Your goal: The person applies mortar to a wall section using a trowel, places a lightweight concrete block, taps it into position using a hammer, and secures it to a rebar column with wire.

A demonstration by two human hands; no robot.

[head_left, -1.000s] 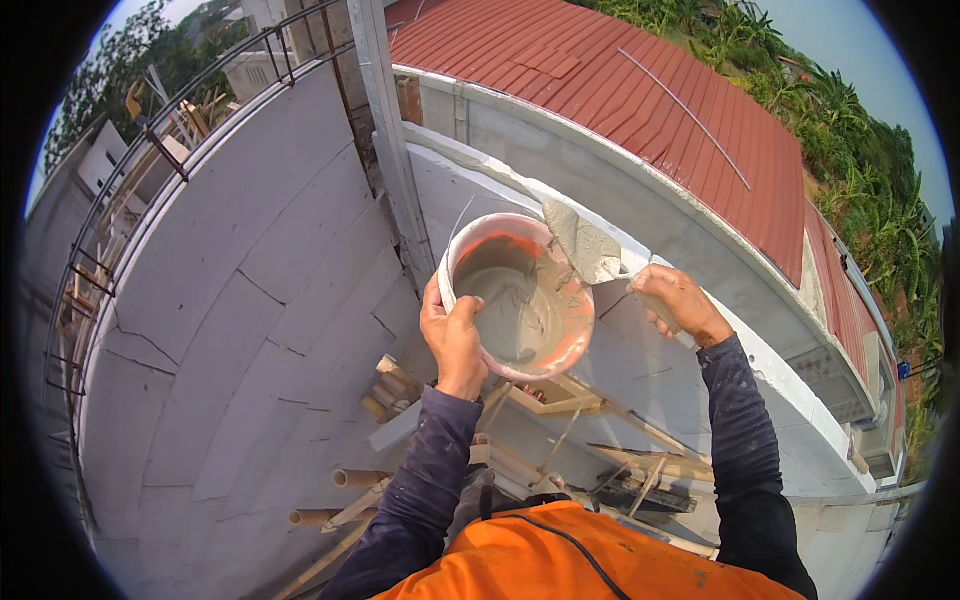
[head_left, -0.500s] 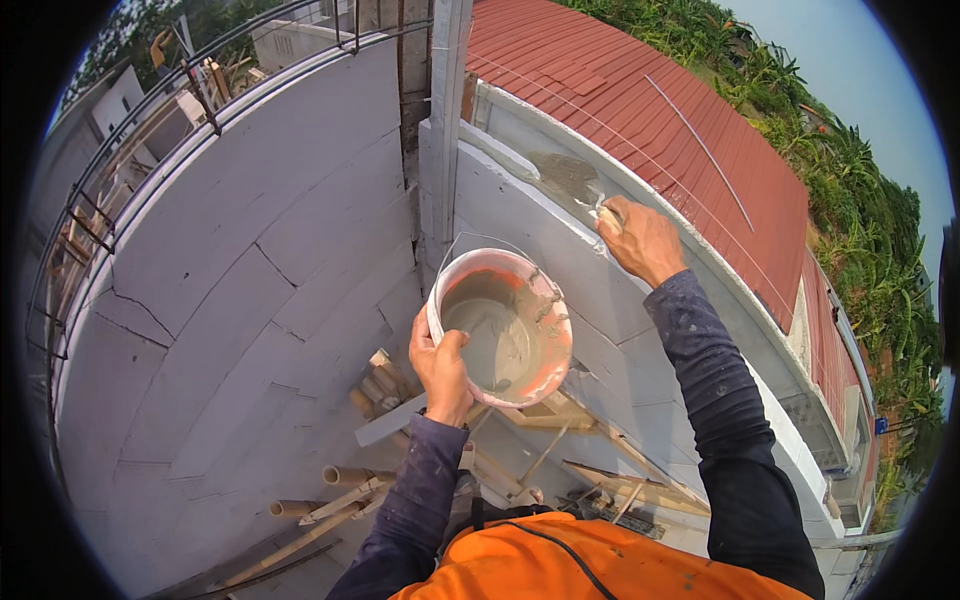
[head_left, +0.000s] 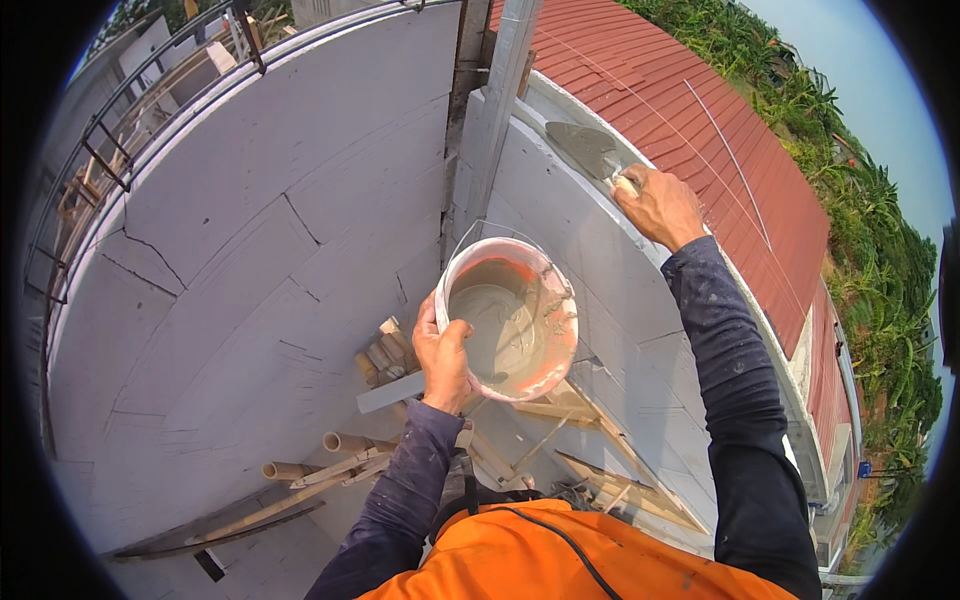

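Note:
My left hand grips the rim of a round bucket, thumb over the edge and fingers on the outside. Grey wet mortar lies in it and streaks its reddish inner wall. A thin wire handle stands up at the bucket's far side. At the upper right, my right hand is closed round the handle of a trowel, its metal blade pointing away to the left. The blade is at the top of the low block wall; whether it touches the wall I cannot tell.
A tall block wall rises on the left, with steel bars along its top. A metal post stands at the corner. Beyond the low wall is a red roof. Bamboo poles and timber lie below.
My right hand has moved the trowel up and slightly right along the wall top. The bucket stays in my left hand, almost unmoved. The whole view has shifted a little.

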